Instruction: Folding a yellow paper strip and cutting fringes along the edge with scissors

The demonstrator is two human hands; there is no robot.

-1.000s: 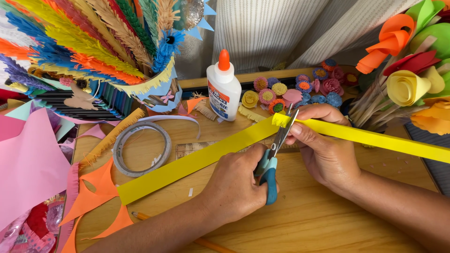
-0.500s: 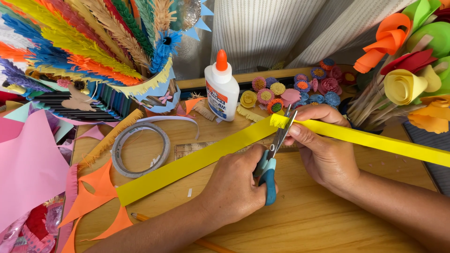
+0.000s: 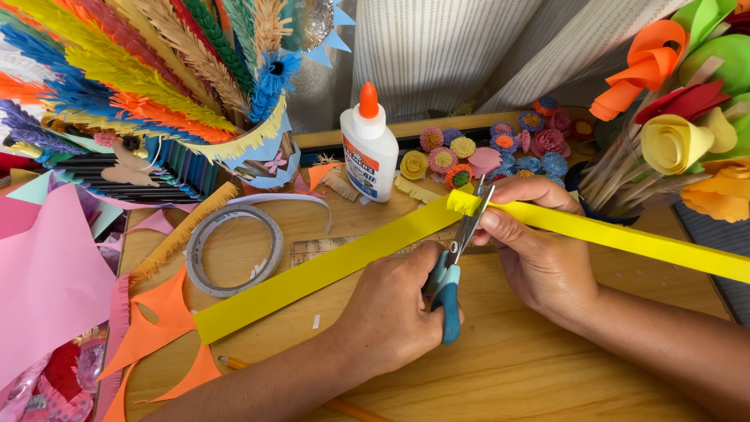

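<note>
Head view: the left hand [image 3: 391, 312] is closed around blue-handled scissors [image 3: 453, 266], blades on the fringed edge of a long yellow paper strip [image 3: 336, 266]. The right hand [image 3: 539, 250] pinches the strip just beside the blades, above the wooden table [image 3: 531, 375]. A white glue bottle [image 3: 369, 148] stands behind.

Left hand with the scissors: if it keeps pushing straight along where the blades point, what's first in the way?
The left hand aims the scissors up and away. First comes the yellow paper strip already between the blades; beyond it, probably the small rolled paper flowers, though depth is unclear.
</note>
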